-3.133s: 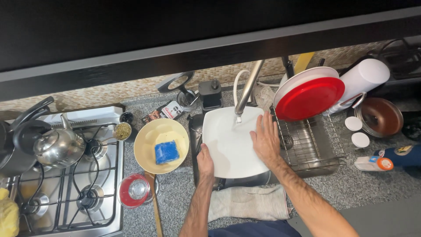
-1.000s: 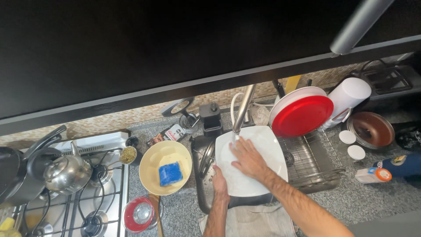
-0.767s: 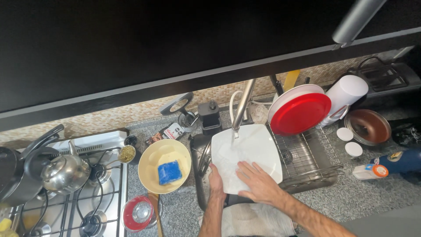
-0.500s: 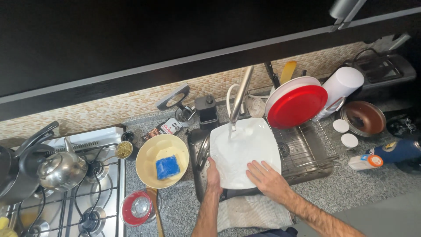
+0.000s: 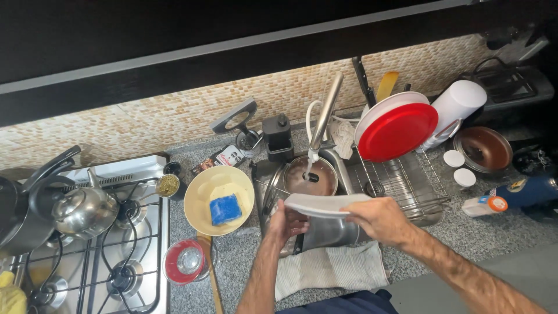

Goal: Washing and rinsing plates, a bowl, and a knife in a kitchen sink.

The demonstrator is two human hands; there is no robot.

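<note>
You had the white square plate [image 5: 325, 205] gripped from both sides over the sink [image 5: 273, 186], tipped almost edge-on: left hand [image 5: 288, 221] clamped on its left rim, right hand [image 5: 381, 220] wrapped around the right. A steel pot [image 5: 311, 174] sat in that sink under the faucet [image 5: 324, 110]. Left of the sink, one yellow bowl [image 5: 197, 203] held one blue sponge [image 5: 225, 209]. Right of the sink, the dish rack [image 5: 407, 180] carried one red plate [image 5: 398, 131].

white plate [image 5: 322, 204], held flat, over sink
</note>
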